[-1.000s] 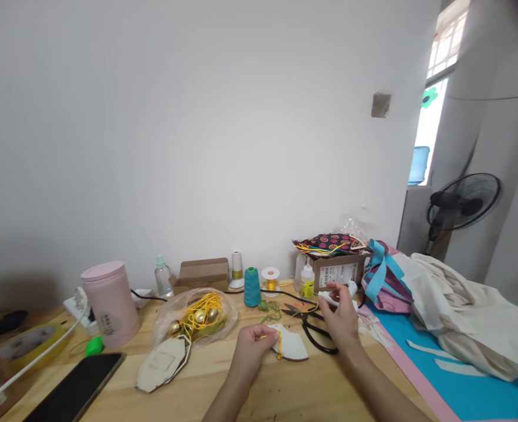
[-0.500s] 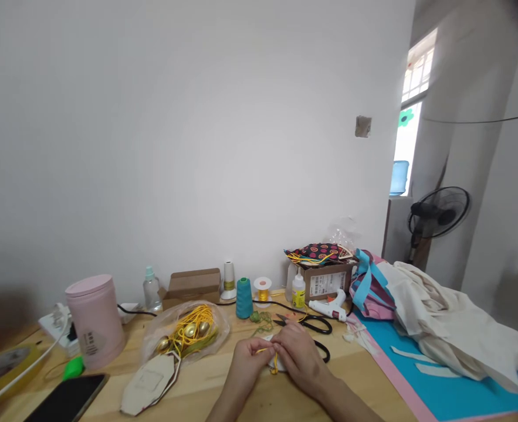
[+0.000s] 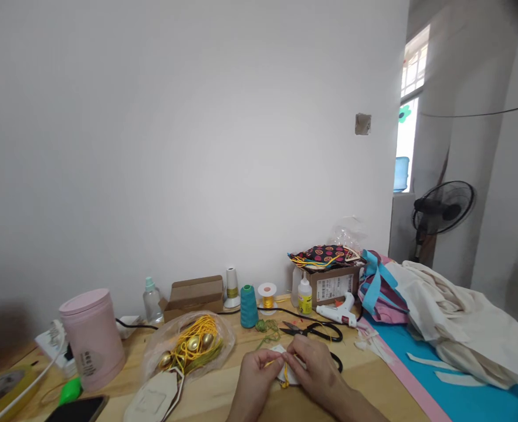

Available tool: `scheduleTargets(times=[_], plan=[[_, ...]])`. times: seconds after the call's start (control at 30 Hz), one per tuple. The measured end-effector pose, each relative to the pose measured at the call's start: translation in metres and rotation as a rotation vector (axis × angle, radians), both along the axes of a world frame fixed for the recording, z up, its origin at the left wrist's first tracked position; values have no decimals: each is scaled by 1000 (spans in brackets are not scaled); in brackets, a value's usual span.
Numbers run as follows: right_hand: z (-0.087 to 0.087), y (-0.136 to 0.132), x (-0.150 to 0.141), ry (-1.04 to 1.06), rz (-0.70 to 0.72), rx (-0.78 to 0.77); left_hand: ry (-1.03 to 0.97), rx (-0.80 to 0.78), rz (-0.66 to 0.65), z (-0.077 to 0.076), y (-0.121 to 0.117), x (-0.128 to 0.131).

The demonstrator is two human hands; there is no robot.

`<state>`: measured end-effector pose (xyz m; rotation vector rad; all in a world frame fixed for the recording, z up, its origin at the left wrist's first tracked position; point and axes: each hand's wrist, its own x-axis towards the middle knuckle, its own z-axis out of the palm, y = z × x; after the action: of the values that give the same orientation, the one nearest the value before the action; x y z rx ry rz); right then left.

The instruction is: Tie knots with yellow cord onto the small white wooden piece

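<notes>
My left hand and my right hand meet low in the middle of the view. Both are closed, with thumbs and fingers pinched on a thin yellow cord. A small white piece lies under and between the fingers, partly hidden by them; I cannot make out its kind. Just beyond my right hand lie black-handled scissors, and another black handle loop shows beside that hand. A tangle of green thread rests on the table beyond my fingers.
A plastic bag with yellow cords and gold bells sits left, near white octagonal pieces. Along the wall stand a teal thread cone, glue bottle and cardboard box. A glue gun and cream cloth lie right.
The view has shifted slightly, so the table things sit a little lower and mostly farther right. My hands remain together on the yellow cord; more of the white piece shows between them.
</notes>
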<state>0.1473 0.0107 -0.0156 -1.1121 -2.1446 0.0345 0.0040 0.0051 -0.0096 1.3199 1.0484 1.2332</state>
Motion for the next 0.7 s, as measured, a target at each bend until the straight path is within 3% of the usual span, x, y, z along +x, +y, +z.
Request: scheduleTargets(times=[0.4,0.7], plan=[[8,-2,5,46,-23,-76,-32,-9,-101,0,-2,1],[14,-5,6,74,-3,-90,4,-4,35,3,-3,1]])
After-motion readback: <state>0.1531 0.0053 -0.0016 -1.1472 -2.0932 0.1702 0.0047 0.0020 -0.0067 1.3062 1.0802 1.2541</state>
